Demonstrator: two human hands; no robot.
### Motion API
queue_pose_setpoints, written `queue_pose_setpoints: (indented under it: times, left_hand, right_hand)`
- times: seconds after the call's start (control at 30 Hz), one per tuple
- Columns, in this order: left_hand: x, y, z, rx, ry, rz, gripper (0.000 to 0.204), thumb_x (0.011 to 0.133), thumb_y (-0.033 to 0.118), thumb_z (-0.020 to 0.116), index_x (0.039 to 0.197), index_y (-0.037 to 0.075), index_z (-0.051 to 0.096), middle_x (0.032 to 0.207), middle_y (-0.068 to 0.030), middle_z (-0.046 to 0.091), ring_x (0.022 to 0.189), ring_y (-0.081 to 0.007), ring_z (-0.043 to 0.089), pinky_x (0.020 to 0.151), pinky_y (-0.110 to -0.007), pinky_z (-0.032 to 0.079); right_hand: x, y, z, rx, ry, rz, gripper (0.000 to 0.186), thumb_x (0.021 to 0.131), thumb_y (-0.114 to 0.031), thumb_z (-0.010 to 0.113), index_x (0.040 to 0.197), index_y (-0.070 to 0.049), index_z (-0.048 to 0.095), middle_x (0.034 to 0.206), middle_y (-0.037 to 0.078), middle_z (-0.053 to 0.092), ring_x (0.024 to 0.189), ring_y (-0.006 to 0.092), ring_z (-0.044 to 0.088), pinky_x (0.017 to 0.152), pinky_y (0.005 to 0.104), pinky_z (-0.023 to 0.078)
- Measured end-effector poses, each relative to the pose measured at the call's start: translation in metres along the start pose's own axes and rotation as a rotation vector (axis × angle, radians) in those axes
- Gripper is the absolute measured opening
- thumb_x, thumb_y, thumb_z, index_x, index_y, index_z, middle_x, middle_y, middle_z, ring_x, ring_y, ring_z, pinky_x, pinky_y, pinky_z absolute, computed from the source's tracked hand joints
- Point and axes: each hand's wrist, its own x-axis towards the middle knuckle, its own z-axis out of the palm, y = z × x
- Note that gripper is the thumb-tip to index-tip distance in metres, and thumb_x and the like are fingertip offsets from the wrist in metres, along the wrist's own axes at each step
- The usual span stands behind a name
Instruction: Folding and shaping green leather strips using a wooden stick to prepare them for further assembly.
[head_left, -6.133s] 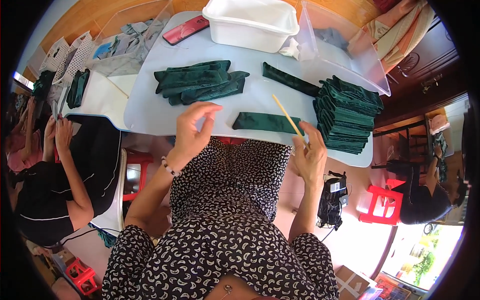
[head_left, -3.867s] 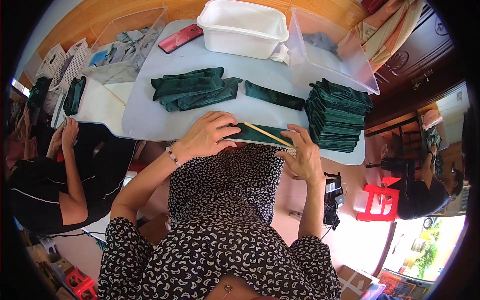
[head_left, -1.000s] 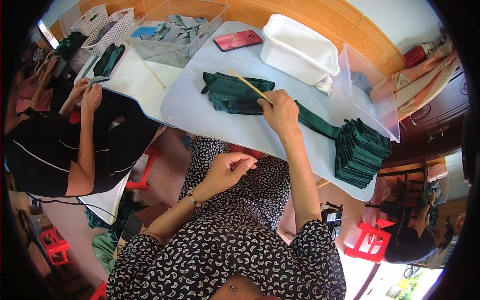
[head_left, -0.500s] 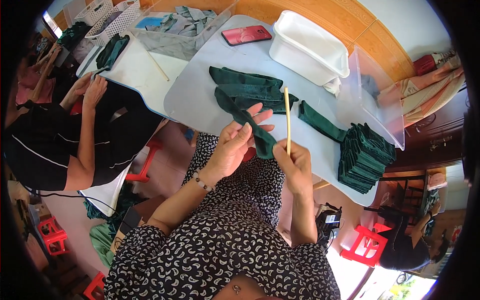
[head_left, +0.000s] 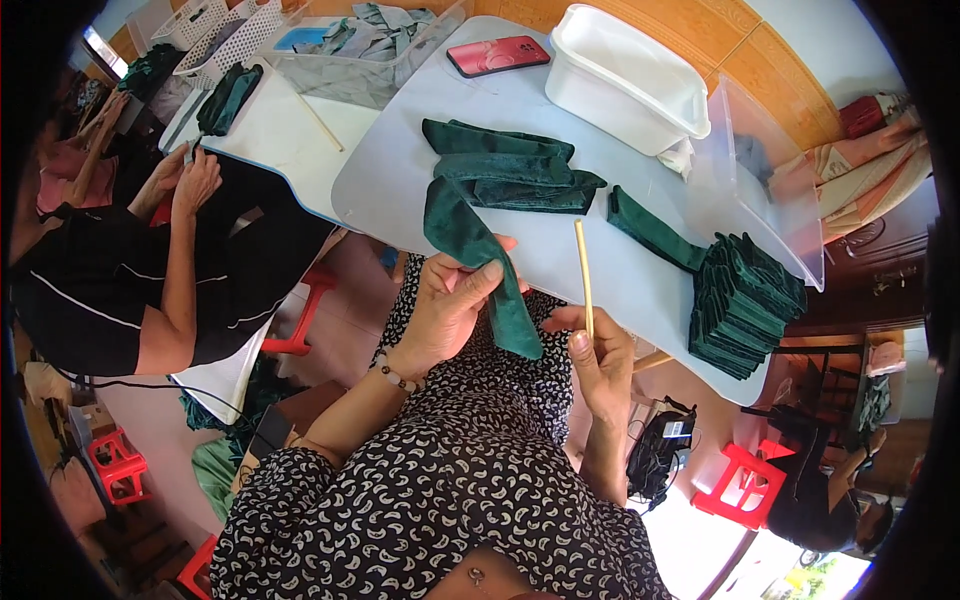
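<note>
My left hand (head_left: 452, 310) is closed on a dark green velvet strip (head_left: 468, 238), thumb on top and fingers beneath. One end of the strip hangs free below the thumb, and the other reaches up to the table's near edge. My right hand (head_left: 598, 365) grips a thin pale wooden stick (head_left: 585, 280) that points upward, apart from the strip. Beyond my left hand lies a loose pile of green velvet strips (head_left: 510, 165). On the right stands a neat stack of folded green velvet pieces (head_left: 748, 305), with a single strip (head_left: 650, 230) touching it.
A white plastic tub (head_left: 630, 85), a red phone (head_left: 498, 55) and a clear plastic bin (head_left: 765, 190) are along the table's far side. At the left, a co-worker's hands (head_left: 190, 180) handle green fabric at an adjoining table (head_left: 300, 170). Red stools (head_left: 740, 485) stand on the floor.
The strip's lower end has come away from my right fingers and now hangs down. My right hand has moved slightly lower with the stick, its index finger lifted.
</note>
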Motion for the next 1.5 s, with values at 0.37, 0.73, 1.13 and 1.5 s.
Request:
queue_pose_setpoints:
  times: [0.37, 0.73, 1.13, 1.5]
  left_hand:
    - [-0.011, 0.006, 0.014, 0.037, -0.038, -0.108, 0.040, 0.097, 0.019, 0.056, 0.129, -0.002, 0.049, 0.131, -0.0155, 0.055, 0.112, -0.0185, 0.059, 0.090, -0.034, 0.052]
    - [-0.016, -0.001, -0.007, 0.082, 0.097, -0.079, 0.021, 0.094, 0.015, 0.061, 0.109, -0.001, 0.063, 0.103, -0.0114, 0.069, 0.095, -0.0172, 0.066, 0.084, -0.032, 0.055]
    - [-0.015, 0.012, 0.003, 0.203, 0.156, 0.006, 0.043, 0.097, 0.015, 0.056, 0.135, 0.000, 0.044, 0.117, -0.0177, 0.063, 0.109, -0.0282, 0.062, 0.091, -0.040, 0.053]
    - [-0.031, -0.010, -0.001, 0.024, 0.033, -0.151, 0.038, 0.095, 0.003, 0.051, 0.132, 0.000, 0.048, 0.139, -0.0188, 0.048, 0.126, -0.0277, 0.051, 0.104, -0.040, 0.044]
  right_hand:
    - [0.010, 0.001, 0.027, 0.212, -0.010, 0.086, 0.013, 0.092, -0.014, 0.066, 0.091, -0.001, 0.063, 0.071, -0.008, 0.054, 0.059, -0.0008, 0.038, 0.052, 0.0170, 0.028]
    - [0.003, -0.014, 0.034, -0.220, 0.030, 0.017, 0.016, 0.084, -0.012, 0.074, 0.089, -0.001, 0.064, 0.065, -0.006, 0.054, 0.053, 0.0004, 0.035, 0.045, 0.0190, 0.025]
    - [-0.009, 0.001, 0.011, -0.208, 0.148, -0.025, 0.043, 0.084, -0.037, 0.074, 0.104, 0.000, 0.067, 0.082, 0.001, 0.065, 0.050, 0.0034, 0.036, 0.046, 0.0195, 0.027]
    - [0.015, -0.006, 0.050, -0.466, 0.182, -0.196, 0.011, 0.081, -0.004, 0.072, 0.088, 0.000, 0.064, 0.079, 0.010, 0.063, 0.061, 0.0144, 0.058, 0.050, 0.0259, 0.043]
